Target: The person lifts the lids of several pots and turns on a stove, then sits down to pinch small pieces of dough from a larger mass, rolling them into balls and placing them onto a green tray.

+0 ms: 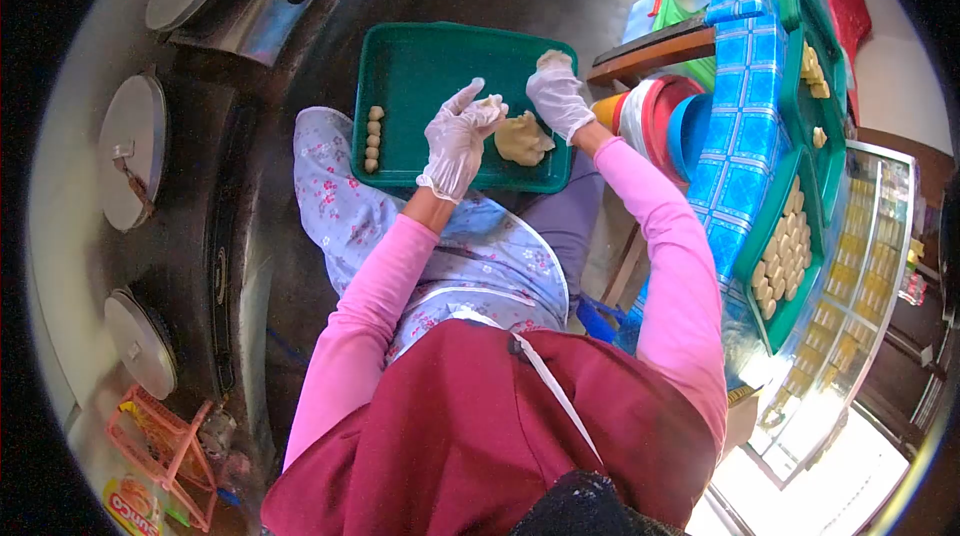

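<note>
I sit with a green tray [420, 66] across my lap, both hands gloved in thin clear plastic. My left hand [457, 136] is curled around a small piece of dough [490, 108], pinching it at the fingertips above the tray. My right hand [558, 96] grips another bit of dough [552, 59] at its fingertips — just above the big dough lump [522, 138] that lies on the tray near its front edge. Along the tray's left side sits a short column of shaped dough balls [374, 139], touching one another. To my right, a blue-tiled bench [745, 96] carries another green tray filled with rows of finished pieces [785, 251].
</note>
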The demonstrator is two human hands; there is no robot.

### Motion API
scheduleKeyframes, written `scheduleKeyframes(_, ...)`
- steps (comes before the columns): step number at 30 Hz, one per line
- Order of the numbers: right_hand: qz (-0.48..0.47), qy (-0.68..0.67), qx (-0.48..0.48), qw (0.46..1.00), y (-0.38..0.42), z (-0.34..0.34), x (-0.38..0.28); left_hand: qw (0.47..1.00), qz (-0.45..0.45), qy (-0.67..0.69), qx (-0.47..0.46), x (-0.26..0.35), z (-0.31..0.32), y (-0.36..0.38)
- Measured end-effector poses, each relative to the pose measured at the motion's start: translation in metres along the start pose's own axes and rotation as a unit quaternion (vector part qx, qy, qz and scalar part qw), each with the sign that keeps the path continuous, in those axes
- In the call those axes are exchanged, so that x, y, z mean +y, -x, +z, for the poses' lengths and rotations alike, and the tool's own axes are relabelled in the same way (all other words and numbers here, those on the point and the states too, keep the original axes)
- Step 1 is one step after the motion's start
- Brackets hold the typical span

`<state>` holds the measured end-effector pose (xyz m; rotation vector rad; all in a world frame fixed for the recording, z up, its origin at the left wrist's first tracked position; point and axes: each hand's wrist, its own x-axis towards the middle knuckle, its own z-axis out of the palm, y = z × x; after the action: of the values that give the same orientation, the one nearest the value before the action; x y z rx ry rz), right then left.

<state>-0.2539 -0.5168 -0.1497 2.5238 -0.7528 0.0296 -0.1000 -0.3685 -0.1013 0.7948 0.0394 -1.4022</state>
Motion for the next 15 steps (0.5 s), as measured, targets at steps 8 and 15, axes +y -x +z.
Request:
scheduleKeyframes(8, 0.338, -0.882, -0.037, 0.325, 0.022, -0.073, -0.022, 0.995, -0.034, -0.086, 0.043, -0.015, -0.025, -0.023)
scheduleKeyframes(15, 0.403, -0.74, 0.094, 0.53, 0.033, -0.084, -0.069, 0.991, -0.033, -0.127, -0.012, -0.012, -0.011, -0.011)
